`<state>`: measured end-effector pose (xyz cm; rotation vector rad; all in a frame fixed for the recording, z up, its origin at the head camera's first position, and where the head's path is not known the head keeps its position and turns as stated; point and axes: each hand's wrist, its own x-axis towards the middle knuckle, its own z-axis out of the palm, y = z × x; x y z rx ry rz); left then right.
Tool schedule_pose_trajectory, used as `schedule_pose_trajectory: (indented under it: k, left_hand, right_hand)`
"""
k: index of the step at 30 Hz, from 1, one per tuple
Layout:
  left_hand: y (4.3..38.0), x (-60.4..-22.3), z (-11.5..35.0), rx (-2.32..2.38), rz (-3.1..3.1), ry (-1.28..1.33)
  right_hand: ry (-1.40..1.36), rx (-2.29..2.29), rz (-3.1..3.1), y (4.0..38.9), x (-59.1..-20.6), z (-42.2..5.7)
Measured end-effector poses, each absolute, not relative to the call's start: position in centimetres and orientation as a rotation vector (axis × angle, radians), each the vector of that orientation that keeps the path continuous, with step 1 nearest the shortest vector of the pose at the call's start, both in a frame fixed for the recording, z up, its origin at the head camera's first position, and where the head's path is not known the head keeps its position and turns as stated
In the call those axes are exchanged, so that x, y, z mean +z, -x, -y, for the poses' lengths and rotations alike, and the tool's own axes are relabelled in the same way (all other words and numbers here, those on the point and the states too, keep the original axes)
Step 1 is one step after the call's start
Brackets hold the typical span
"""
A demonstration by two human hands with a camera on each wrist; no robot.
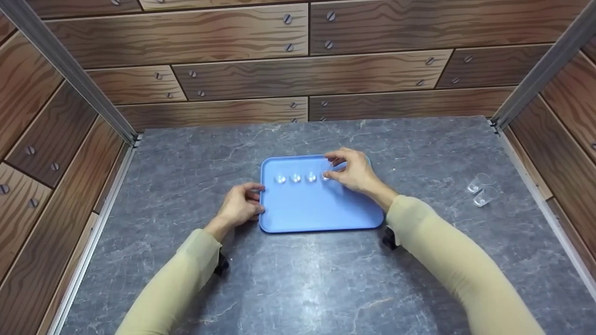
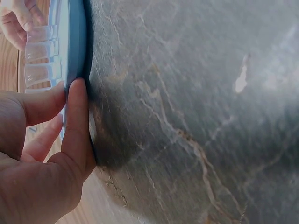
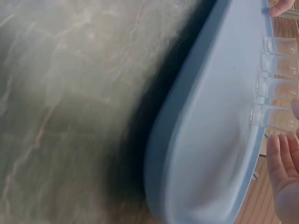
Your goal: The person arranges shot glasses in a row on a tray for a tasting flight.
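Note:
Several small clear shot glasses stand in a row along the far part of a blue tray (image 1: 321, 214), among them the leftmost shot glass (image 1: 280, 178). My right hand (image 1: 353, 171) holds the shot glass at the row's right end (image 3: 275, 117) between thumb and fingers; its base appears to rest on the tray. My left hand (image 1: 240, 204) grips the tray's left edge, with fingertips against the rim in the left wrist view. The right hand partly hides the glass it holds in the head view.
Two more clear glasses, a rear one (image 1: 477, 183) and a front one (image 1: 485, 196), are close together on the grey marbled table (image 1: 298, 274) at the right. Wood-patterned walls (image 1: 242, 35) with metal corner posts enclose the table's back and sides.

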<state>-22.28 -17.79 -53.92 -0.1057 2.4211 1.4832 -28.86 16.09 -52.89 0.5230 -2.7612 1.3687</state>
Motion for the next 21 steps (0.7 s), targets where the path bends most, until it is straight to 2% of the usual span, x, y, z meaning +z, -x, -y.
schedule_pose_trajectory:
  k: [9,21]
  left_hand:
    - [22.3,-53.8,17.8,1.465,-2.421,0.123]
    - [22.2,-53.8,17.8,1.474,-2.411,0.111]
  right_hand:
    - [-0.563,1.347,2.726,28.1,-51.5,-19.5]
    - [-0.598,1.235,2.683,26.4,-49.2,-28.0]
